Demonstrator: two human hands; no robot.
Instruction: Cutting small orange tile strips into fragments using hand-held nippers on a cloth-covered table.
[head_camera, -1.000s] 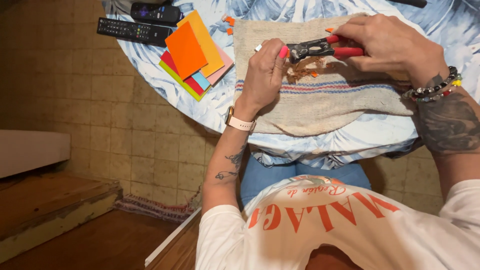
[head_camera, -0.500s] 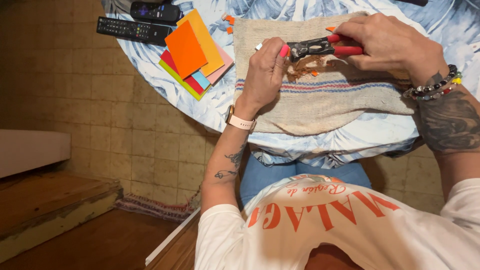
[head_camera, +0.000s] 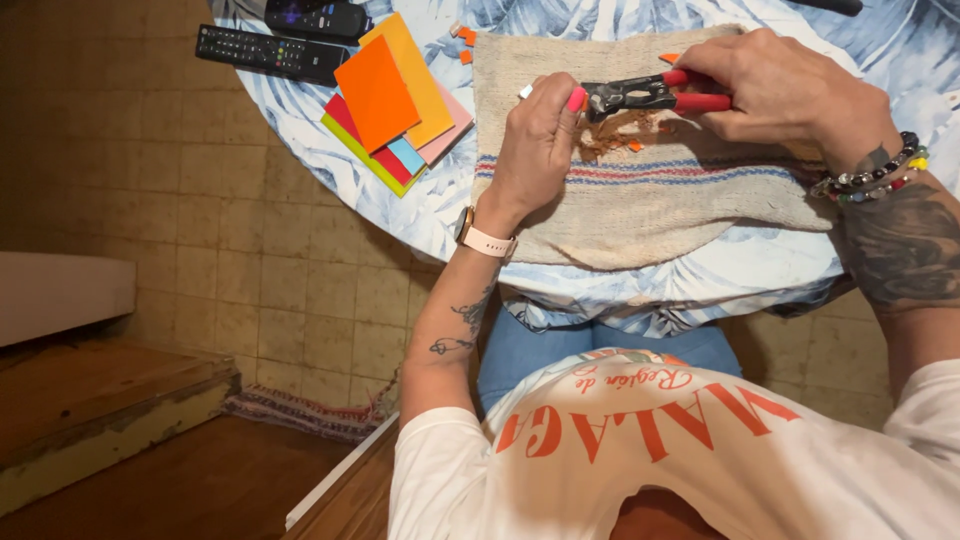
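Observation:
My right hand (head_camera: 790, 90) grips the red handles of a pair of pliers (head_camera: 650, 95) over a beige woven cloth (head_camera: 650, 215) with blue and red stripes. The dark jaws point left, toward my left hand (head_camera: 540, 140). That hand is curled, its fingertips pinched right at the jaws. What it pinches is small and hidden by the fingers. A brown tangle with orange bits (head_camera: 612, 135) lies on the cloth just below the jaws. My left wrist wears a pale watch strap, and my right wrist wears beaded bracelets.
The round table (head_camera: 440, 200) has a blue leaf-patterned cover. A fanned stack of coloured sheets (head_camera: 395, 100) lies left of the cloth, with two black remotes (head_camera: 270, 52) beyond it. Small orange scraps (head_camera: 465, 38) lie near the cloth's top corner. Tiled floor and a wooden step are at left.

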